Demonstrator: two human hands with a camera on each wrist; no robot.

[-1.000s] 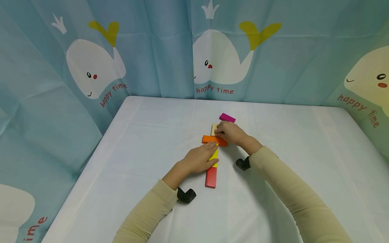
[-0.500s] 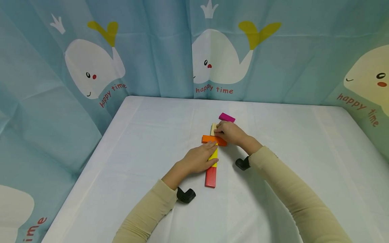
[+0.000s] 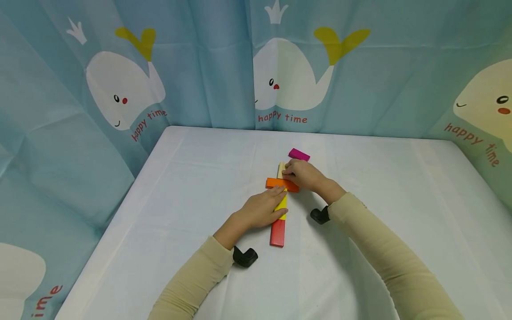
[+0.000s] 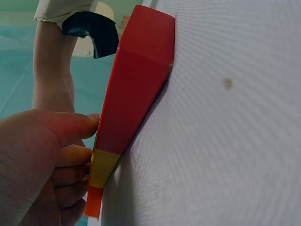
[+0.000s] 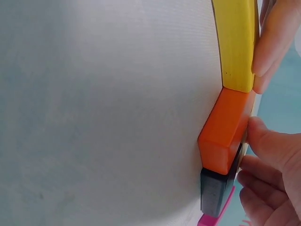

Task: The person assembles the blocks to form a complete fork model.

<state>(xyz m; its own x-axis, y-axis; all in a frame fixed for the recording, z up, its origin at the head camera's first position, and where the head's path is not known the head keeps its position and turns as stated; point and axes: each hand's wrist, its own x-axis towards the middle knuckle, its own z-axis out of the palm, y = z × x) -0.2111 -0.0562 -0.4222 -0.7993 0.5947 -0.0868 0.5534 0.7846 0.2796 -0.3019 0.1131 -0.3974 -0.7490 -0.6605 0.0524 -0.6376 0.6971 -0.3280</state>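
In the head view several flat coloured blocks form a line. It runs from the red block (image 3: 277, 233) through the yellow block (image 3: 282, 205) to an orange block (image 3: 282, 185) lying crosswise, with a cream block (image 3: 281, 170) beyond. My left hand (image 3: 260, 209) rests over the yellow block with its fingers extended; the fingertips reach the orange block. The fingers of my right hand (image 3: 305, 175) are curled at the far side of the orange block. In the right wrist view they are at a black block (image 5: 214, 193), which my hand hides from the head camera.
A magenta block (image 3: 299, 154) lies askew just past the right hand. White cloth covers the table (image 3: 200, 178). A blue curtain (image 3: 224, 71) with whale prints hangs behind and to the sides. Each wrist carries a black device (image 3: 246, 257).
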